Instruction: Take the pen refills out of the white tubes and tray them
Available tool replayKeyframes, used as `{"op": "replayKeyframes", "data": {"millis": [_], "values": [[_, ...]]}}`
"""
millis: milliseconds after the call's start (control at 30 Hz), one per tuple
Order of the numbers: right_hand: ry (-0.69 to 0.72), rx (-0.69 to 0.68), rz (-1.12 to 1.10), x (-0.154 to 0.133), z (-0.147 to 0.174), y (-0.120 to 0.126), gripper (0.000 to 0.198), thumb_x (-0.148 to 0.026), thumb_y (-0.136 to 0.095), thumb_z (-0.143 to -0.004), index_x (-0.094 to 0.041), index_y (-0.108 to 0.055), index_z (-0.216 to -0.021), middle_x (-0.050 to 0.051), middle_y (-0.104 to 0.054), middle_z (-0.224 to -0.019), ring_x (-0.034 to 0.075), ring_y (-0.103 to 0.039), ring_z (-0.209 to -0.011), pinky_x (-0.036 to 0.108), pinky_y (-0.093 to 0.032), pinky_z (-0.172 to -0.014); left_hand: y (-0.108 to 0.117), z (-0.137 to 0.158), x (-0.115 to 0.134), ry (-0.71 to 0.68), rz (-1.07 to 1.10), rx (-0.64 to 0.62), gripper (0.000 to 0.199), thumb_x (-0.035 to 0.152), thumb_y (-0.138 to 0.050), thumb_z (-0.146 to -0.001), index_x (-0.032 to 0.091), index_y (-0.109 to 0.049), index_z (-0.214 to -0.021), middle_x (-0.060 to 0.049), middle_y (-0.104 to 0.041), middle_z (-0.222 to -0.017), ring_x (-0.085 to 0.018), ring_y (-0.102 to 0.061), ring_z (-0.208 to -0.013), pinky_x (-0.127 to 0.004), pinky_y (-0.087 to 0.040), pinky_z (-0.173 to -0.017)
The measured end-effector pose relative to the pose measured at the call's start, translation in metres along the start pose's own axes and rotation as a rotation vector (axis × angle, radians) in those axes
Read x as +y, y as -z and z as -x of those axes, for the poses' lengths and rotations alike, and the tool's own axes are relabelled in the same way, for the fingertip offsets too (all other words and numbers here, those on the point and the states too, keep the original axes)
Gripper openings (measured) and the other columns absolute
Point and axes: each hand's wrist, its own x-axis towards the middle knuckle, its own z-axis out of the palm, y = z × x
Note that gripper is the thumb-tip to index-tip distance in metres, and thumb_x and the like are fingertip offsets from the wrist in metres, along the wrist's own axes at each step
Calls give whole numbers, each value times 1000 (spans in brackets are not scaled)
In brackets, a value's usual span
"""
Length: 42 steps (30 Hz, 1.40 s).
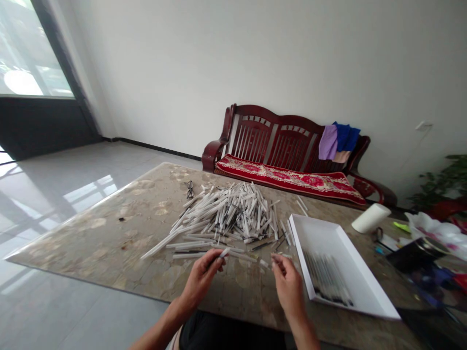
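The left hand [205, 272] pinches a short white tube [224, 252] between thumb and fingers, above the table [142, 194] and near the middle of its near edge. The right hand [287, 278] is a little apart from it, thumb and fingertips drawn together – whether anything lies between them, I cannot tell. Just beyond the hands, a big pile [237, 209] of white tubes and dark sticks spreads across the middle of the table towards the far edge, with loose ones along its near side. Right of the right hand, by the near edge, sits a white box [346, 238]; a blurred row of sticks [328, 277] lies in it. Glasses [189, 189] rest between the pile and the far edge, and a dark scrap [121, 219] lies towards the left corner. A white roll [371, 218] and a dark cup [418, 253] are at the table's right end. Past the far edge stands a bench [277, 138] – red cover [292, 178] on its seat, cloths [341, 141] over its back.
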Motion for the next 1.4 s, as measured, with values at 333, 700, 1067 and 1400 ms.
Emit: {"op": "replayKeyframes", "data": {"millis": [333, 700, 1067, 1400], "values": [[269, -65, 818, 48, -41, 25, 25, -7, -53, -83, -23, -67, -96, 10, -71, -95, 24, -70, -84, 32, -53, -74, -6, -8, 3, -37, -351, -67, 23, 32, -49, -91, 24, -70, -98, -3, -72, -85, -20, -67, -79, -28, -51, -77], [294, -140, 817, 44, -50, 15, 13, -13, -55, -88, -25, -62, -85, 6, -68, -87, 21, -68, -79, 30, -49, -70, -5, -3, 1, 9, -408, -106, 25, 33, -49, -91, 27, -72, -100, -3, -77, -94, -22, -70, -88, -28, -52, -81], [340, -137, 373, 1, -48, -33, 24, -13, -48, -90, -23, -69, -97, 6, -70, -98, 21, -66, -95, 33, -51, -85, 8, 8, -4, 50, -458, -98, 24, 35, -51, -92, 27, -73, -98, -3, -77, -94, -23, -71, -87, -28, -53, -78], [420, -367, 720, -66, -90, -98, 14, -20, -64, -90, -27, -75, -95, 6, -70, -98, 23, -60, -98, 32, -47, -84, 7, 11, -2, 43, -387, -68, 21, 30, -52, -93, 25, -72, -96, -3, -76, -91, -22, -71, -86, -26, -51, -76]]}}
